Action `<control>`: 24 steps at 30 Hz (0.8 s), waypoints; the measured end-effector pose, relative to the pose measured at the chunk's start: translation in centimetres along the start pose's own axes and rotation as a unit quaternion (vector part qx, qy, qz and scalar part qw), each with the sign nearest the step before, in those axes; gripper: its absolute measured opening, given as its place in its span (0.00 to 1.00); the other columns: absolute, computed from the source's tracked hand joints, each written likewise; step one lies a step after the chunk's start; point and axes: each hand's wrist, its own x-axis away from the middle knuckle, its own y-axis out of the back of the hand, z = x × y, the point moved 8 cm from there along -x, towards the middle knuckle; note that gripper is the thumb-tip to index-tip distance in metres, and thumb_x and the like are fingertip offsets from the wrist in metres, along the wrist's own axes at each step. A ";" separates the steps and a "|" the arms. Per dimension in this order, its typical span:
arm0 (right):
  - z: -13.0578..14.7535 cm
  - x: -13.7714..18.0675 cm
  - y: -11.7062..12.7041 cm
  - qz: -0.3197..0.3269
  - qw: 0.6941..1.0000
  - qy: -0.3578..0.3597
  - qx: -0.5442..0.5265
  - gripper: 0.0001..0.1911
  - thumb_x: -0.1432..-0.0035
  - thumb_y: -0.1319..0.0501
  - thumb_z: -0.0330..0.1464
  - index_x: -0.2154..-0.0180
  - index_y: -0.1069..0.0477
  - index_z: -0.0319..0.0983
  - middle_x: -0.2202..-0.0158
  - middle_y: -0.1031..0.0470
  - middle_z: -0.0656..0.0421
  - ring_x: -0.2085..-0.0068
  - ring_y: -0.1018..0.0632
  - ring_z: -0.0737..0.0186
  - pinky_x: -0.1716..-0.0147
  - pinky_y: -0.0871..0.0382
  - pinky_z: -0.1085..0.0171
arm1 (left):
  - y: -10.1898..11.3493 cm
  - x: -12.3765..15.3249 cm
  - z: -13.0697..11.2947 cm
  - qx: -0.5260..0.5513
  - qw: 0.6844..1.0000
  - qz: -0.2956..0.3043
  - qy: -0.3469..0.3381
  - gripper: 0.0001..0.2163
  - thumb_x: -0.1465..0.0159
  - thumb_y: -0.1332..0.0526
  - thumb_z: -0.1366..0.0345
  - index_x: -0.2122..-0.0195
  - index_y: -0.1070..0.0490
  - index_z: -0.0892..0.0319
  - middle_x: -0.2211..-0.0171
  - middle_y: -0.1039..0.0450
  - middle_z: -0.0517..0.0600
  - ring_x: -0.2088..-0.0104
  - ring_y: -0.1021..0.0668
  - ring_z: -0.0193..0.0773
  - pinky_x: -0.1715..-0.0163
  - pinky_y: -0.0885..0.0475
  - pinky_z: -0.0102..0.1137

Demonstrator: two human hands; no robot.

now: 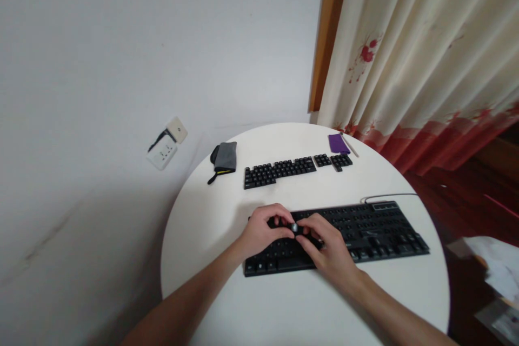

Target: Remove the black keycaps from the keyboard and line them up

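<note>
Above the black keyboard [377,232], my left hand [265,230] and my right hand [324,240] meet fingertip to fingertip. Between them is a small dark keycap [294,227], with a light spot on its face. Thumb and forefinger of each hand close on it from opposite sides. Part of the keyboard lies hidden under both hands; keys show along its near left edge and across its right half. Behind it, loose black keycaps [279,171] are laid out in rows on the white table.
A grey cloth pouch [225,158] lies at the table's back left. At the back right are a purple cloth [339,144] and a thin stick-like tool [350,145]. The keyboard cable [389,195] runs off rightward. The round white table [211,216] stands near a wall and curtain [389,65].
</note>
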 end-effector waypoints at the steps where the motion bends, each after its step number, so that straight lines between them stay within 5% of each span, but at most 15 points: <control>1: 0.0 0.0 0.0 -0.002 1.000 0.003 0.002 0.09 0.39 0.39 0.29 0.55 0.29 0.42 0.65 0.30 0.57 0.64 0.28 0.60 0.64 0.32 0.63 | -0.1 0.0 0.0 -0.002 1.000 0.006 -0.002 0.13 0.49 0.27 0.58 0.68 0.22 0.61 0.69 0.23 0.51 0.69 0.26 0.36 0.68 0.34 0.30; 12: 0.4 0.0 0.1 -0.012 1.000 0.022 0.013 0.06 0.39 0.39 0.31 0.59 0.27 0.41 0.68 0.28 0.57 0.66 0.27 0.60 0.67 0.33 0.63 | -0.6 -0.1 -0.5 -0.011 0.999 0.037 -0.021 0.17 0.48 0.28 0.54 0.64 0.22 0.61 0.68 0.24 0.52 0.70 0.27 0.36 0.68 0.33 0.29; 17: 0.0 -2.6 2.0 -0.029 0.997 -0.009 0.076 0.05 0.40 0.38 0.33 0.62 0.25 0.40 0.71 0.27 0.58 0.70 0.27 0.62 0.68 0.33 0.64 | 3.3 -0.1 -0.1 0.011 0.992 -0.125 -0.008 0.18 0.32 0.45 0.52 0.62 0.24 0.62 0.72 0.26 0.51 0.71 0.27 0.35 0.69 0.33 0.29; 20: -1.4 -5.9 2.2 0.007 0.989 -0.023 0.145 0.06 0.42 0.37 0.34 0.63 0.23 0.40 0.72 0.25 0.58 0.71 0.27 0.62 0.69 0.34 0.64 | 5.7 0.0 0.4 0.024 0.974 -0.224 -0.013 0.19 0.31 0.47 0.52 0.67 0.25 0.62 0.75 0.28 0.50 0.73 0.29 0.34 0.72 0.35 0.28; 24: -5.2 -10.1 0.7 0.083 0.960 -0.095 0.251 0.08 0.45 0.34 0.34 0.62 0.20 0.39 0.73 0.24 0.58 0.70 0.25 0.60 0.67 0.36 0.66 | 7.3 -0.1 1.0 0.032 0.961 -0.273 -0.017 0.19 0.32 0.46 0.52 0.70 0.26 0.62 0.78 0.30 0.48 0.76 0.30 0.33 0.74 0.37 0.28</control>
